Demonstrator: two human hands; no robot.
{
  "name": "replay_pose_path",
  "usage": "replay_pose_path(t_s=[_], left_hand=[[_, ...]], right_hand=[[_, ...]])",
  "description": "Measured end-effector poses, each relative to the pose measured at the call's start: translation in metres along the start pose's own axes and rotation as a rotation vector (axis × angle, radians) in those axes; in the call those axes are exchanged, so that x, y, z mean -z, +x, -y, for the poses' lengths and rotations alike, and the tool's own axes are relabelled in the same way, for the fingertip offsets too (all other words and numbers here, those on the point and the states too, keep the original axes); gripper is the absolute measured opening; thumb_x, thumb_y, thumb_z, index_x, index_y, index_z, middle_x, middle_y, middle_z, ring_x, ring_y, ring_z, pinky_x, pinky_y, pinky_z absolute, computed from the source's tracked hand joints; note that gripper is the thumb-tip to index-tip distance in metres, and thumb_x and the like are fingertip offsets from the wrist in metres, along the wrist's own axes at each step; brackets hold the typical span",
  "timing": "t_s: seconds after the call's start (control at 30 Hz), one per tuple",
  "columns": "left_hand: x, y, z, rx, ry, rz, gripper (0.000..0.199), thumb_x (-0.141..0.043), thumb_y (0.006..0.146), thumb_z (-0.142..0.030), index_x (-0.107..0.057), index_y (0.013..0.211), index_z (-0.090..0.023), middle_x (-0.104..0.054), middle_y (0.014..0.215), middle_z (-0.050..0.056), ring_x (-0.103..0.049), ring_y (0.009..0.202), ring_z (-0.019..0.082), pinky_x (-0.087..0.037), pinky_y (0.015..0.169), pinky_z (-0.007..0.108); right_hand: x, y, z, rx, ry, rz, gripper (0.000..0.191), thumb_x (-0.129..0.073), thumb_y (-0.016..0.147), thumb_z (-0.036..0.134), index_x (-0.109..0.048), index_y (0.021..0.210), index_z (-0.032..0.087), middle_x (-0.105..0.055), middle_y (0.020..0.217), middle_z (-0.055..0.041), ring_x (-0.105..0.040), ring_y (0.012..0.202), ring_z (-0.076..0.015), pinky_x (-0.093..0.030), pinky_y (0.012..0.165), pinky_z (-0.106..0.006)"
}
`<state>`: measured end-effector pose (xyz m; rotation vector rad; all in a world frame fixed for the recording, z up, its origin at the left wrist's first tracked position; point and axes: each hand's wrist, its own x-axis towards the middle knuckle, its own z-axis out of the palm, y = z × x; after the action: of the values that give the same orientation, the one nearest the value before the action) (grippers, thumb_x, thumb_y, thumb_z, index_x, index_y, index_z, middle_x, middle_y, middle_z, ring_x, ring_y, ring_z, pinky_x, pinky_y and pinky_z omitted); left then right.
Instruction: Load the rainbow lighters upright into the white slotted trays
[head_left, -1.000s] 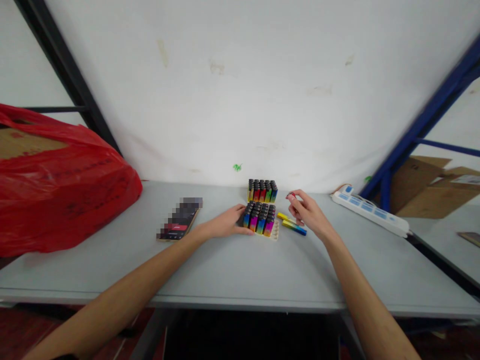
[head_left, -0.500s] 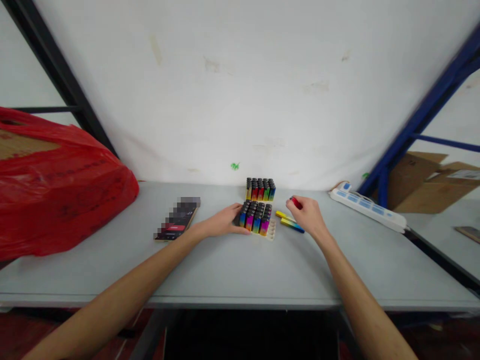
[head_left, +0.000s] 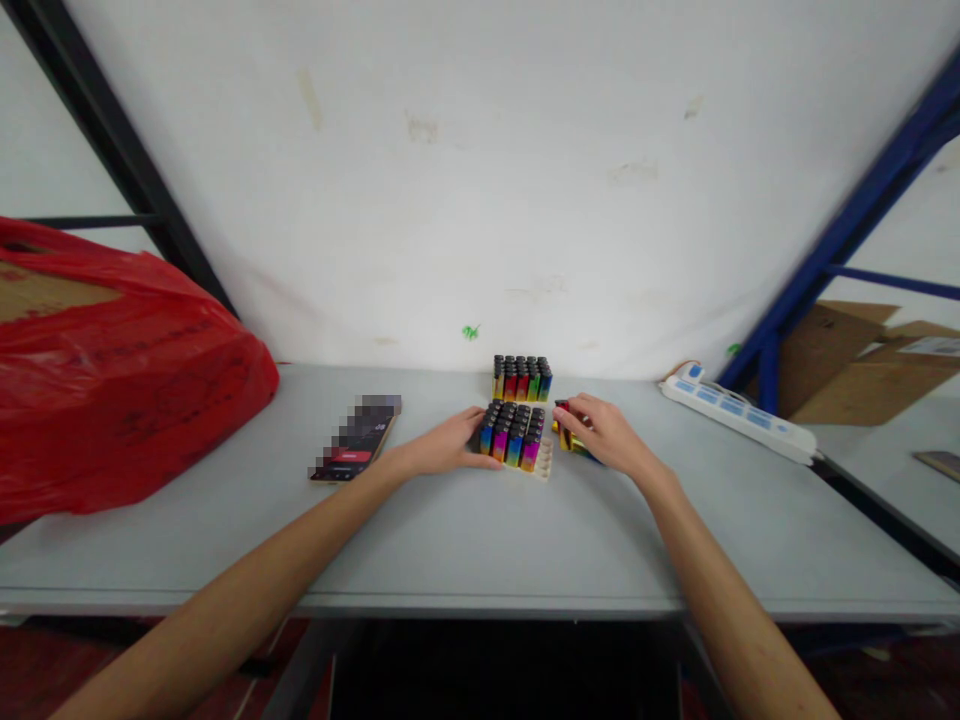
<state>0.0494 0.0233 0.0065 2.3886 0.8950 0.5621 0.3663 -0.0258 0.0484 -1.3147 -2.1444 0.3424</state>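
Several lighters (head_left: 514, 440) with black tops and rainbow-coloured metallic bodies stand upright in a pale slotted tray (head_left: 545, 465). Bare slots show along the tray's right side. My left hand (head_left: 448, 443) is closed around the left side of this group, thumb in front and fingers behind. Just right of the tray, my right hand (head_left: 606, 432) pinches a red-and-gold lighter (head_left: 564, 424), held upright. Under that hand lie loose yellow and blue lighters (head_left: 579, 448), partly hidden. Behind the tray stands a second block of upright lighters (head_left: 521, 380).
A phone (head_left: 358, 440) lies left of my left hand. A big red plastic bag (head_left: 135, 380) fills the left end of the grey table (head_left: 480, 550). At the right are a white power strip (head_left: 739, 412), a blue metal post (head_left: 825, 220) and cardboard boxes (head_left: 840, 365).
My right hand has moved left towards the tray and turned the red lighter upright. My left hand has stayed in place on the group.
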Motion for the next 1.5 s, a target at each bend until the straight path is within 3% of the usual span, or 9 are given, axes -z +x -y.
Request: replay_pose_path(t_s=[0.13,0.37,0.57,0.7,0.8,0.9,1.23,1.37,1.5], left_hand=[[0.0,-0.001,-0.001,0.001,-0.002,0.0,0.085,-0.087,0.088,-0.069,-0.063,0.153,-0.02,-0.067,0.153,0.017,-0.064,0.143,0.042,-0.047,0.128,0.055],[0.0,-0.001,-0.003,0.014,-0.001,0.001,0.084,-0.088,0.088,-0.066,-0.062,0.153,-0.019,-0.066,0.155,0.019,-0.063,0.144,0.043,-0.047,0.128,0.055],[0.0,-0.001,-0.002,0.004,0.004,-0.002,0.084,-0.088,0.088,-0.068,-0.063,0.153,-0.021,-0.067,0.154,0.017,-0.063,0.143,0.043,-0.047,0.128,0.055],[0.0,-0.001,-0.002,0.017,0.004,0.004,0.086,-0.087,0.088,-0.069,-0.063,0.154,-0.019,-0.066,0.155,0.018,-0.062,0.145,0.043,-0.046,0.13,0.054],[-0.001,-0.001,-0.001,-0.002,0.006,-0.004,0.086,-0.087,0.088,-0.07,-0.062,0.154,-0.019,-0.066,0.156,0.018,-0.063,0.145,0.043,-0.046,0.13,0.054],[-0.001,-0.002,-0.001,-0.005,0.0,-0.012,0.086,-0.086,0.089,-0.07,-0.062,0.155,-0.02,-0.066,0.156,0.018,-0.063,0.145,0.043,-0.046,0.129,0.054],[-0.002,-0.002,0.0,0.021,0.006,-0.006,0.089,-0.089,0.088,-0.067,-0.059,0.155,-0.017,-0.065,0.157,0.02,-0.063,0.145,0.043,-0.046,0.129,0.054],[-0.003,-0.002,0.0,0.014,0.014,-0.011,0.089,-0.088,0.089,-0.068,-0.059,0.156,-0.017,-0.065,0.157,0.02,-0.063,0.145,0.042,-0.045,0.13,0.053],[-0.003,-0.002,-0.001,0.011,0.027,-0.016,0.089,-0.088,0.088,-0.069,-0.06,0.156,-0.019,-0.065,0.158,0.019,-0.062,0.146,0.042,-0.045,0.13,0.052]], right_hand=[[-0.001,-0.001,-0.003,-0.036,-0.038,0.073,0.047,-0.045,0.114,0.055,-0.056,0.079,0.025,-0.066,0.069,-0.0006,-0.058,0.064,-0.0186,-0.042,0.068,-0.03],[-0.005,0.002,-0.007,-0.031,-0.062,0.151,0.036,-0.056,0.112,0.042,-0.061,0.082,0.024,-0.073,0.073,-0.0031,-0.062,0.066,-0.0192,-0.042,0.068,-0.029],[-0.005,0.001,-0.011,0.03,-0.067,0.216,0.021,-0.066,0.106,0.032,-0.076,0.091,0.02,-0.08,0.088,-0.0075,-0.07,0.078,-0.0219,-0.049,0.073,-0.03],[0.009,-0.002,-0.03,-0.059,-0.051,0.141,0.025,-0.058,0.109,0.028,-0.081,0.116,0.02,-0.085,0.107,-0.0093,-0.076,0.088,-0.0226,-0.057,0.082,-0.032],[0.014,-0.002,-0.045,-0.18,-0.233,0.111,0.021,-0.066,0.103,0.022,-0.084,0.112,0.017,-0.085,0.109,-0.0125,-0.077,0.091,-0.0239,-0.057,0.088,-0.033],[0.012,-0.002,-0.053,-0.231,-0.328,0.176,0.018,-0.07,0.103,0.026,-0.086,0.104,0.017,-0.085,0.106,-0.0136,-0.078,0.094,-0.0258,-0.057,0.088,-0.033],[0.013,-0.003,-0.048,-0.242,-0.241,0.232,0.013,-0.075,0.1,0.029,-0.082,0.093,0.021,-0.086,0.098,-0.0095,-0.078,0.089,-0.0247,-0.056,0.081,-0.031],[0.008,-0.003,-0.052,-0.32,-0.28,0.205,0.007,-0.071,0.103,0.024,-0.075,0.105,0.019,-0.085,0.097,-0.0113,-0.078,0.089,-0.0246,-0.051,0.077,-0.029],[0.009,-0.004,-0.052,-0.425,-0.191,0.091,0.013,-0.062,0.107,0.025,-0.068,0.117,0.02,-0.082,0.086,-0.0072,-0.076,0.078,-0.0223,-0.05,0.074,-0.029]])
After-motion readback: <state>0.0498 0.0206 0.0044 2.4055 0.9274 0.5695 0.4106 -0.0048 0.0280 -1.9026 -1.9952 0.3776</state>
